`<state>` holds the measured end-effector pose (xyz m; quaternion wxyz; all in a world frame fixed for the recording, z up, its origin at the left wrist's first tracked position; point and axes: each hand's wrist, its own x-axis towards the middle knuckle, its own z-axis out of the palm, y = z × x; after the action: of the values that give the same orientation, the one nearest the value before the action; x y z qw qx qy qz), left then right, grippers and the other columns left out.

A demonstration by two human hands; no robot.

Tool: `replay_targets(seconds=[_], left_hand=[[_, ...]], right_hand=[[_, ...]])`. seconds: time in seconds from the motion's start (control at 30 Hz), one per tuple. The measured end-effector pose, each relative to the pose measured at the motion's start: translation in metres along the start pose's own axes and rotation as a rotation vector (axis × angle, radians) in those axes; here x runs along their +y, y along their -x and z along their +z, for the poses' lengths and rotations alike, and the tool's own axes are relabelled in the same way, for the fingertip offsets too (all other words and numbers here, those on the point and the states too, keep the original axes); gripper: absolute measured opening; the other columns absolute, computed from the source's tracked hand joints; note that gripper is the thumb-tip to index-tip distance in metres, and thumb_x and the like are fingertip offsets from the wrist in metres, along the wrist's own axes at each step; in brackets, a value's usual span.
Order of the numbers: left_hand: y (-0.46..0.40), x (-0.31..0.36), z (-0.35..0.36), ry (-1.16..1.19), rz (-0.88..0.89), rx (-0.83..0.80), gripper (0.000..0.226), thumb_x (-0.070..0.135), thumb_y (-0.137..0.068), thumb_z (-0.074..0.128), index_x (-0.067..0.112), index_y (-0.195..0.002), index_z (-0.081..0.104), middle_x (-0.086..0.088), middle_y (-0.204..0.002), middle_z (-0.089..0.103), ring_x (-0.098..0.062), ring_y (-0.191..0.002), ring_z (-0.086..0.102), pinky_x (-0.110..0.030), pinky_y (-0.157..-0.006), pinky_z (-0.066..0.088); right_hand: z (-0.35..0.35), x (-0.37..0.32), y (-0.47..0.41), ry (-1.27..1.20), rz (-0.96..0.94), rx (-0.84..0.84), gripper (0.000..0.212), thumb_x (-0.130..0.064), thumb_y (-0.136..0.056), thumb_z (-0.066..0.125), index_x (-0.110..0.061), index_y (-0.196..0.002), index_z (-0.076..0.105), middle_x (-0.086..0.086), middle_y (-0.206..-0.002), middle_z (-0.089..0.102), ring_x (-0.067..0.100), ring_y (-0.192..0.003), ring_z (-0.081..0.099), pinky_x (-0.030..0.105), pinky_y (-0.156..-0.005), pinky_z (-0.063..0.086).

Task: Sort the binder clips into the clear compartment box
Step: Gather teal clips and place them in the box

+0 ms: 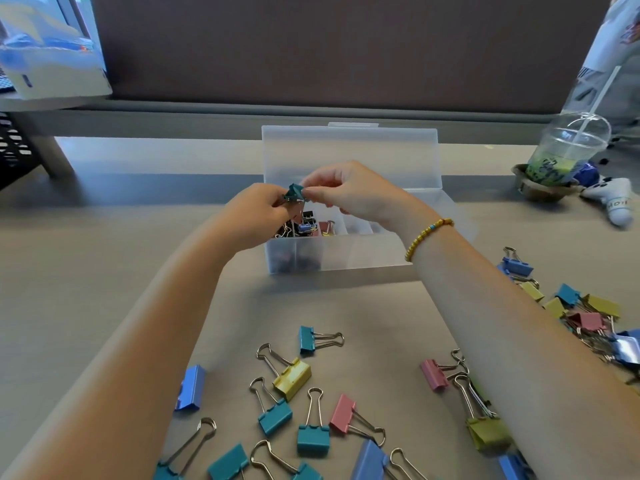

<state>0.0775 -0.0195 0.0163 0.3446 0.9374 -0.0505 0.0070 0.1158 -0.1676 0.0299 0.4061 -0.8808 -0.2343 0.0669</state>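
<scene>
Head-camera view shows most of the sorting still to do, judging by what lies loose nearest the person. Closest on the grey-brown tabletop (104,258) is a scatter of large coloured metal binder clips with silver wire handles: a teal clip (313,439), a pink clip (343,414), a yellow clip (292,378), a blue clip (190,388) and several more running off the bottom edge. To the right, just beyond the right forearm, a second heap of mixed yellow, pink, teal and blue clips (588,317) lies tangled together. Further out, both hands meet above the box. The left hand (258,211) has its fingers curled round the wire handles of a small dark teal binder clip (293,194), while the right hand (346,188), with a yellow beaded bracelet (427,235) on its wrist, pinches the same clip at its body with thumb and forefinger. The clip is held in the air over the left part of the box, not yet let go. Below it stands the clear plastic compartment box (346,252) with its lid (349,150) tipped up at the back; the left compartments already hold a few small clips, dark, blue and pink, while the right ones look empty, though the frosted walls hide some of them. Farthest right stands a domed plastic drink cup with a straw (568,150).
</scene>
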Motion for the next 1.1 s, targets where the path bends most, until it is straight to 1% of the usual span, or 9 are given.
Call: replay_targets(seconds=[0.13,0.27,0.37,0.47,0.63,0.73,0.83,0.93,1.1], left_hand=[[0.001,0.003,0.004,0.009,-0.022,0.006,0.031,0.03,-0.097,0.043,0.005,-0.097,0.062,-0.019,-0.095,0.064,-0.023,-0.077,0.049,-0.029,-0.062,0.037],[-0.001,0.0,0.002,0.029,-0.109,0.074,0.025,0.029,-0.099,0.033,0.008,-0.091,0.044,-0.004,-0.072,0.046,-0.017,-0.064,0.04,-0.029,-0.056,0.03],[-0.006,-0.002,0.002,0.046,-0.113,0.067,0.026,0.021,-0.1,0.029,0.006,-0.105,0.049,-0.009,-0.085,0.049,-0.022,-0.079,0.044,-0.03,-0.059,0.032],[-0.006,-0.002,0.004,0.1,-0.08,0.074,0.027,0.019,-0.101,0.029,0.006,-0.102,0.053,-0.005,-0.076,0.056,-0.018,-0.064,0.046,-0.028,-0.063,0.035],[-0.003,0.0,-0.001,0.155,-0.029,0.151,0.033,0.03,-0.099,0.037,0.013,-0.09,0.063,0.004,-0.059,0.059,-0.003,-0.038,0.046,-0.015,-0.049,0.038],[0.001,0.004,-0.003,0.097,-0.016,0.114,0.04,0.031,-0.1,0.033,0.009,-0.089,0.065,0.001,-0.052,0.046,-0.007,-0.042,0.041,-0.021,-0.051,0.033],[0.002,0.006,-0.003,0.09,-0.048,-0.015,0.036,0.023,-0.101,0.03,0.007,-0.1,0.063,0.0,-0.058,0.042,-0.011,-0.051,0.037,-0.023,-0.05,0.03],[0.002,0.007,-0.001,0.096,-0.054,-0.058,0.03,0.02,-0.102,0.028,0.008,-0.099,0.056,0.0,-0.06,0.046,-0.011,-0.051,0.037,-0.02,-0.049,0.03],[0.001,0.011,0.001,0.114,-0.057,-0.087,0.024,0.021,-0.101,0.03,0.01,-0.095,0.049,-0.001,-0.063,0.053,-0.005,-0.041,0.047,-0.009,-0.04,0.034]], right_hand=[[-0.004,0.008,-0.003,0.026,0.031,0.032,0.015,-0.02,-0.093,0.057,-0.012,-0.103,0.064,-0.005,-0.084,0.058,0.005,-0.077,0.05,0.007,-0.064,0.041],[-0.014,0.025,-0.013,0.308,0.106,0.183,0.021,-0.019,-0.094,0.054,-0.008,-0.109,0.064,0.002,-0.093,0.056,0.015,-0.086,0.049,0.025,-0.072,0.036],[-0.008,0.033,-0.021,0.47,0.163,0.072,0.02,-0.021,-0.094,0.055,-0.009,-0.105,0.067,0.003,-0.096,0.06,0.018,-0.087,0.053,0.028,-0.075,0.042],[0.003,0.04,-0.034,0.544,0.181,0.061,0.019,-0.025,-0.091,0.058,-0.012,-0.097,0.07,0.005,-0.097,0.067,0.02,-0.09,0.06,0.036,-0.084,0.051],[0.014,0.047,-0.044,0.639,0.229,0.11,0.02,-0.025,-0.091,0.057,-0.012,-0.096,0.073,0.005,-0.093,0.069,0.022,-0.085,0.062,0.034,-0.078,0.053],[0.017,0.052,-0.039,0.676,0.211,0.169,0.021,-0.014,-0.093,0.052,-0.011,-0.098,0.072,0.009,-0.092,0.068,0.024,-0.085,0.063,0.031,-0.072,0.05],[0.011,0.044,-0.026,0.431,0.081,0.286,0.025,-0.016,-0.097,0.044,-0.009,-0.1,0.068,0.006,-0.092,0.065,0.019,-0.084,0.058,0.027,-0.069,0.043],[0.003,0.02,-0.008,-0.022,0.055,0.15,0.03,-0.033,-0.1,0.038,-0.018,-0.101,0.064,-0.008,-0.083,0.058,0.005,-0.075,0.049,0.02,-0.063,0.039],[0.0,0.006,0.003,-0.041,0.014,0.057,0.017,-0.029,-0.097,0.046,-0.022,-0.094,0.061,-0.012,-0.077,0.059,0.005,-0.068,0.048,0.009,-0.053,0.041]])
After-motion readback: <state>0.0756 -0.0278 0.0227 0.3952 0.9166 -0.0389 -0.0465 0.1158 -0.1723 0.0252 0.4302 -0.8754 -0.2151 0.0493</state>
